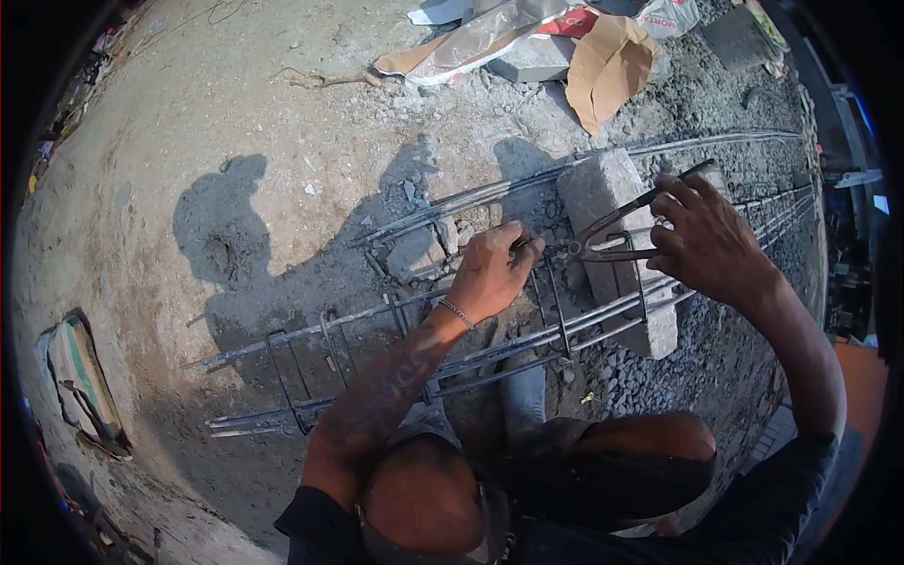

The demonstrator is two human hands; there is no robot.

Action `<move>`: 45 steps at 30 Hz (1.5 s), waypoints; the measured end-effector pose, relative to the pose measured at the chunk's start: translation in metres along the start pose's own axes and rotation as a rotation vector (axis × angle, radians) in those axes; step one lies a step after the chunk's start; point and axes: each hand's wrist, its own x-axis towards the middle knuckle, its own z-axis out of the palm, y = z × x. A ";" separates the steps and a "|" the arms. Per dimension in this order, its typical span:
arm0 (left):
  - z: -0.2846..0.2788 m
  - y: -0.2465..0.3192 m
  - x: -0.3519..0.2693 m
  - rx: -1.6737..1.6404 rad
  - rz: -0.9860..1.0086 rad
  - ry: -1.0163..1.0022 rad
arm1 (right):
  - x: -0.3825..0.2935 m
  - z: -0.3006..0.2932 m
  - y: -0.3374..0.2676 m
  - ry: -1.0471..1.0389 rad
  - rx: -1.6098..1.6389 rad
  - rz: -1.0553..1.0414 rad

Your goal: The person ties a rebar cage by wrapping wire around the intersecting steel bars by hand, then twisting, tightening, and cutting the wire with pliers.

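A pair of steel pincers point(576, 248) sits in my right hand point(710, 236), with its two handles spread apart and my fingers around them. The jaws point left, close to the fingertips of my left hand point(492, 265). Those fingers are closed at the upper bar of a rebar cage point(508, 357), beside a stirrup point(556, 304). Whether a thin tie wire is also between them is hidden. The cage runs from lower left to upper right, and its right part passes over a concrete block point(660, 328).
Behind the cage lies a bundle of loose rebar point(487, 191). Torn brown paper point(611, 67) and plastic sacks point(487, 46) cover rubble at the back. Gravel point(646, 371) lies right of my legs. At far left, a flattened sack point(81, 385) rests on the dirt.
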 end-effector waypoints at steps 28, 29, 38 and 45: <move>0.019 0.037 0.071 -0.155 0.101 -0.256 | 0.063 -0.029 -0.004 0.183 -0.210 -0.292; 0.021 0.037 0.070 -0.211 0.180 -0.167 | 0.060 -0.023 -0.003 0.475 0.011 -0.136; 0.011 0.060 0.067 -0.186 -0.251 -0.216 | 0.109 0.003 -0.031 0.945 1.829 0.603; 0.011 0.038 0.063 -0.613 -0.146 -0.234 | 0.106 0.007 -0.021 0.502 2.056 -0.146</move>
